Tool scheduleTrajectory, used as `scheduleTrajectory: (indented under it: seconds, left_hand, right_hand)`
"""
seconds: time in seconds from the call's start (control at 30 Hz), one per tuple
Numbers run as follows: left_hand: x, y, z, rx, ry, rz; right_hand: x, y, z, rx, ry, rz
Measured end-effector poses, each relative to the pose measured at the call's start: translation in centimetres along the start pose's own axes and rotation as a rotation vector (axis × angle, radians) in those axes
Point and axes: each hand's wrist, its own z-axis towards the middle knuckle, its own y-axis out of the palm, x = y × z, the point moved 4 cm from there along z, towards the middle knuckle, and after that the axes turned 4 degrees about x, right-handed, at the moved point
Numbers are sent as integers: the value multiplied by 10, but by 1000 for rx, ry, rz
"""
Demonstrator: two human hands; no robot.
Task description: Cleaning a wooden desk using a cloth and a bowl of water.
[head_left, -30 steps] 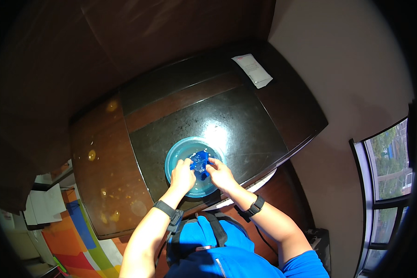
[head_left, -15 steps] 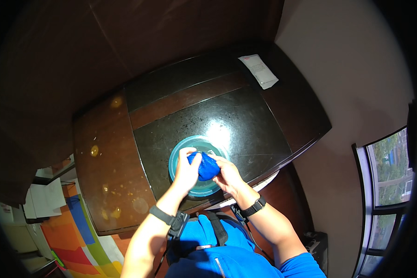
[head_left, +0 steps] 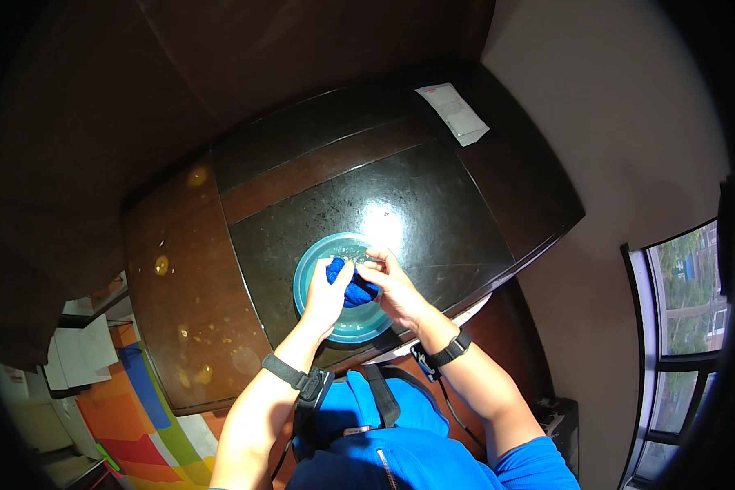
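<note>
A bunched blue cloth [head_left: 358, 294] is between my two hands, over a round teal basin [head_left: 303, 286] with clear water in it. Its left side is gripped by my left hand [head_left: 325, 298], the thumb pressed on top. My right hand [head_left: 398, 296] holds the cloth's right side with thumb and bent fingers, and some of its fingertips are lifted off the fabric. The undersides of the cloth and of both hands' grips are hidden.
The basin stands near the front edge of a dark wooden table [head_left: 433, 220]. A white packet [head_left: 454, 114] lies at the far right of the tabletop. Light spots [head_left: 162, 265] dot the brown left end. A window [head_left: 686, 302] is at the right.
Both hands have lowered the cloth slightly toward the basin. It looks more crumpled now, and the right hand's fingers have shifted up along it.
</note>
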Motion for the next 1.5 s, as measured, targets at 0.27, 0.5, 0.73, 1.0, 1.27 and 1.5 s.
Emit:
scheduleTrajectory:
  seconds: [0.27,0.5,0.73,1.0,1.27,1.5]
  left_hand:
    - [27,18,11,-141,-156,20]
    - [15,18,33,-137,98,326]
    - [-3,16,38,5,143,579]
    - [4,5,16,182,-126,509]
    - [12,-11,10,-116,-180,86]
    - [31,12,-1,-239,-15,60]
  right_hand:
    - [-5,-3,8,-529,403,123]
    - [16,5,22,-393,181,-454]
    - [12,14,20,-113,-111,-1052]
    - [-6,14,-2,120,-127,-1334]
    - [-17,-3,-2,-267,-26,-714]
    - [12,-5,-3,-602,471,480]
